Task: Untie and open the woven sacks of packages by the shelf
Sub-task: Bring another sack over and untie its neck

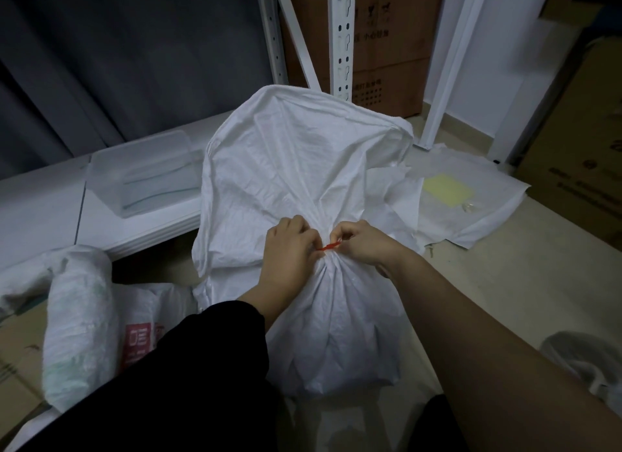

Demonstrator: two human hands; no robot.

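A white woven sack lies on the floor in front of me, its neck gathered tight by a red tie. My left hand grips the bunched neck and one end of the tie. My right hand pinches the other end of the red tie between thumb and fingers. The sack's loose top flap spreads away from me toward the shelf; its filled lower part bulges toward me. What is inside is hidden.
A white metal shelf upright stands behind the sack, with brown cartons beyond. A clear plastic bin sits on the low white shelf board at left. Flat white bags lie on the floor at right. Another bag lies lower left.
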